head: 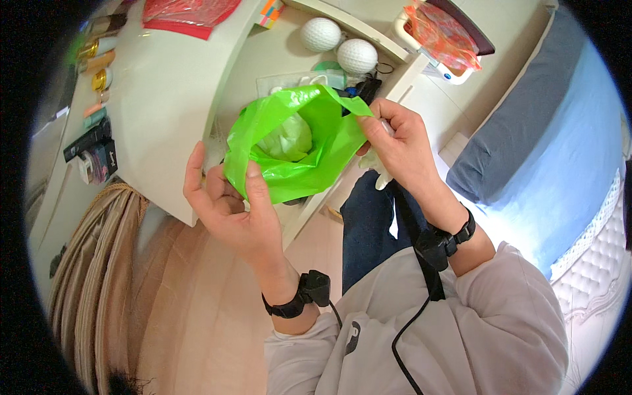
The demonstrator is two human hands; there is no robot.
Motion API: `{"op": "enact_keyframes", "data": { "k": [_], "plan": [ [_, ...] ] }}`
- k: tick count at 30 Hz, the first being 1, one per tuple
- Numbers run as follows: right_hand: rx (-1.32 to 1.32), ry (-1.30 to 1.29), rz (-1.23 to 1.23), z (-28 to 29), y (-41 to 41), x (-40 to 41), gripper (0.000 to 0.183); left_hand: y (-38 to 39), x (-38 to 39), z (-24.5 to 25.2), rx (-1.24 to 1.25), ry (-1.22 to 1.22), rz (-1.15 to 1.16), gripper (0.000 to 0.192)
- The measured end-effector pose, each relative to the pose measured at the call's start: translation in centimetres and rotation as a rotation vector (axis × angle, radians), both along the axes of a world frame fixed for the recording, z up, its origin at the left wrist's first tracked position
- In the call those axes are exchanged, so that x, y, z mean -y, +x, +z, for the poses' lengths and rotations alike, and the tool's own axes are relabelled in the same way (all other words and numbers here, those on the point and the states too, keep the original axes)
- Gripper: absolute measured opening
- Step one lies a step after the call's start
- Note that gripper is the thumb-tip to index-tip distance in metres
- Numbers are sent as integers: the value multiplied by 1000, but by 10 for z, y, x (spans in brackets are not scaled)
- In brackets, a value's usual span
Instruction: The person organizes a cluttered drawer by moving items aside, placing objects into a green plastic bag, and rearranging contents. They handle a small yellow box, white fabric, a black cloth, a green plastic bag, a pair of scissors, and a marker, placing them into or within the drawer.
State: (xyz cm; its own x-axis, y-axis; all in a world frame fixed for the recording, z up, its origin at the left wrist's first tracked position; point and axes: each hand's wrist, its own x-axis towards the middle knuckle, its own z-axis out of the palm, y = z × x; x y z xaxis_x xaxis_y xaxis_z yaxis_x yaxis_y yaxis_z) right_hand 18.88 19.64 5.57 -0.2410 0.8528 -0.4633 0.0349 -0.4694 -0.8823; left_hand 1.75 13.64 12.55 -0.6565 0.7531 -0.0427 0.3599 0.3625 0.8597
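Note:
A bright green plastic bag (326, 177) is stretched wide at its mouth above a pulled-out drawer. My left hand (237, 202) grips its near left rim between thumb and fingers. With my right hand (395, 138) I pinch the right rim. Inside the bag lies a pale, crumpled, translucent item (289, 138); its kind is unclear. Something whitish and limp, like a thin glove (380, 170), hangs beneath my right hand, partly hidden by it. Two white dimpled balls (321, 34) rest in the drawer beyond the bag. Black and blue small items (368, 89) lie beside the bag's far edge.
The open drawer (385, 37) juts from a white desk (163, 98) bearing a red package (190, 15) and cosmetics (101, 79). A bin (461, 74) with an orange-red bag stands at upper right. A blue-covered bed (558, 148) is right; a beige curtain (94, 276) hangs left.

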Motion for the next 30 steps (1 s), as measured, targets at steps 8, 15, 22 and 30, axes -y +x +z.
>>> {"op": "enact_keyframes", "data": {
  "k": [8, 15, 22, 30],
  "plan": [
    [225, 1026, 296, 30, -14, -13, 8, 15, -14, -9, 58, 27, -102, 46],
    [453, 668, 1012, -23, -81, -32, 23, 6, -17, -9, 78, -85, 6, 37],
    [174, 575, 536, -74, -97, 0, 19, 10, -17, -26, 44, -22, -137, 36],
    [190, 435, 496, -39, -44, 15, 19, 5, -21, -20, -123, -75, -135, 37]
  ]
}}
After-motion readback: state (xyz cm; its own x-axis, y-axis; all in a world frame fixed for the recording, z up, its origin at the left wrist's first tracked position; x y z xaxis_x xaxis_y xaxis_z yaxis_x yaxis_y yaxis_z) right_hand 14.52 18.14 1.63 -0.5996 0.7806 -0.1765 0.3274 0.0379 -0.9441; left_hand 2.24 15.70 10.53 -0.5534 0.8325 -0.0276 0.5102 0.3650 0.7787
